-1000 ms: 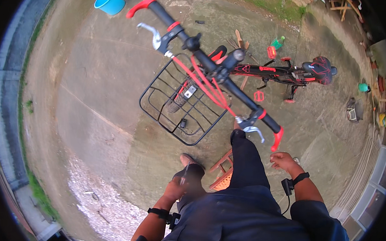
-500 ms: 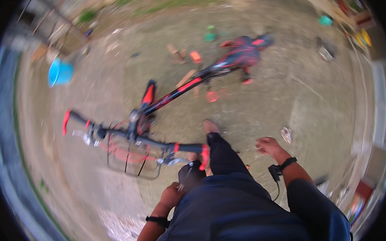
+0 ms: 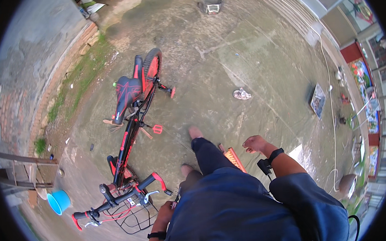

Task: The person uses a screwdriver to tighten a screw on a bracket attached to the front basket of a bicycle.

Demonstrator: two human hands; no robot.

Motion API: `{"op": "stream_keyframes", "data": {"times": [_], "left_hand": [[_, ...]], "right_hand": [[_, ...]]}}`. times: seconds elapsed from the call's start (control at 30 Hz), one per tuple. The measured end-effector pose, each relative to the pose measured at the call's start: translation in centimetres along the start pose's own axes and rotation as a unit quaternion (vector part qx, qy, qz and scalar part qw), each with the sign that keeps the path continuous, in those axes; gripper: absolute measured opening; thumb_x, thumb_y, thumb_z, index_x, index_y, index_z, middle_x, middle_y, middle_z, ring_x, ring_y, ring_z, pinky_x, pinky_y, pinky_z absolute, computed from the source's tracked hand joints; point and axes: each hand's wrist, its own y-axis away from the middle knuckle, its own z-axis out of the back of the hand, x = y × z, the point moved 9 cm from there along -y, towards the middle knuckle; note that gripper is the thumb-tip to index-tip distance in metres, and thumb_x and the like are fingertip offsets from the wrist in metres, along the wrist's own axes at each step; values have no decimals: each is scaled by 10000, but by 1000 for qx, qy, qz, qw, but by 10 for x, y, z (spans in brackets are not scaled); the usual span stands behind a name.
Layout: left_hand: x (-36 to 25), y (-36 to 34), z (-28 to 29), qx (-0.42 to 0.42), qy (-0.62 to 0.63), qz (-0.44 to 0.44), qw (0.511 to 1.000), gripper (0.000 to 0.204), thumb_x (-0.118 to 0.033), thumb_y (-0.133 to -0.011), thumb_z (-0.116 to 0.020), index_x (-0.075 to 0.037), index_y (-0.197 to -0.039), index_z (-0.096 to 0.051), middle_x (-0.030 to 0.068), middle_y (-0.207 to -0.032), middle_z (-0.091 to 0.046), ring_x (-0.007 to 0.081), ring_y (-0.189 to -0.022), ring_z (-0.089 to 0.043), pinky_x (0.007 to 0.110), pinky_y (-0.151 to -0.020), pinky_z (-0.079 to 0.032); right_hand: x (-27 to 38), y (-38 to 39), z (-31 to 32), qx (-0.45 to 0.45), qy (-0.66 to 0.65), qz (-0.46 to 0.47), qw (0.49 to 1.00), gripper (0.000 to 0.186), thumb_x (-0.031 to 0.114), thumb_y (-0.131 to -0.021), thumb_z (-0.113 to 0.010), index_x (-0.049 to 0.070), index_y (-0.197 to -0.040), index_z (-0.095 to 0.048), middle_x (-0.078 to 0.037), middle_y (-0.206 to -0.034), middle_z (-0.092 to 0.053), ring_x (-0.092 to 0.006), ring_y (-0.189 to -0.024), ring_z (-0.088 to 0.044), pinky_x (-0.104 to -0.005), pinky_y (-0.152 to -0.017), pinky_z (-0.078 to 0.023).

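My left hand [image 3: 165, 212] is low beside my left thigh, closed round a small thing with a pale, shiny bit showing at the fingers; I cannot make out what it is. Just beyond it stands a black and red bicycle [image 3: 123, 153], with its handlebar [image 3: 126, 196] and wire front basket [image 3: 130, 218] towards me. The saddle [image 3: 126, 96] and rear wheel [image 3: 153, 64] point away. My right hand [image 3: 254, 144] hangs out to the right, fingers loosely bent and apart, with nothing in it. A black device on a cable sits at that wrist.
A blue bucket [image 3: 59, 202] stands at the left. By my right leg lies an orange slatted piece [image 3: 233, 157], partly hidden. Crumpled wrapping [image 3: 242, 94] lies on the concrete; a grey container [image 3: 210, 3] is farther off. At right are a flat panel [image 3: 317, 101] and a long hose [image 3: 326, 63].
My view has swung to the right, so the bicycle now appears farther left and turned. The house front at right has come into view. Both hands keep nearly the same pose.
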Motion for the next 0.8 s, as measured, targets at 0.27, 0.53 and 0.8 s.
{"op": "stream_keyframes", "data": {"times": [0.27,0.53,0.8], "left_hand": [[-109,-37,6,82,10,11,997,548,-440,-850,-668,-5,-1180,-614,283,-1104,-662,420,-1060,-639,433,-895,-502],[-263,-115,42,25,-105,-28,994,472,-373,-852,-694,0,-1132,-618,213,-965,-701,318,-892,-697,403,-789,-536],[-380,-180,114,-5,-31,-11,999,453,-329,-872,-693,14,-1149,-589,179,-895,-700,237,-693,-710,357,-657,-563]], "right_hand": [[-44,-28,56,10,-77,-60,995,275,284,-885,-710,10,-883,-697,-80,-800,-689,-161,-675,-664,-285,-602,-543],[-13,-80,184,-36,-179,-47,982,286,322,-920,-662,38,-954,-661,-61,-887,-687,-163,-712,-673,-280,-619,-535],[46,-120,260,-67,-243,-37,967,226,291,-925,-657,66,-935,-636,-51,-888,-682,-154,-705,-661,-286,-630,-521]]}}
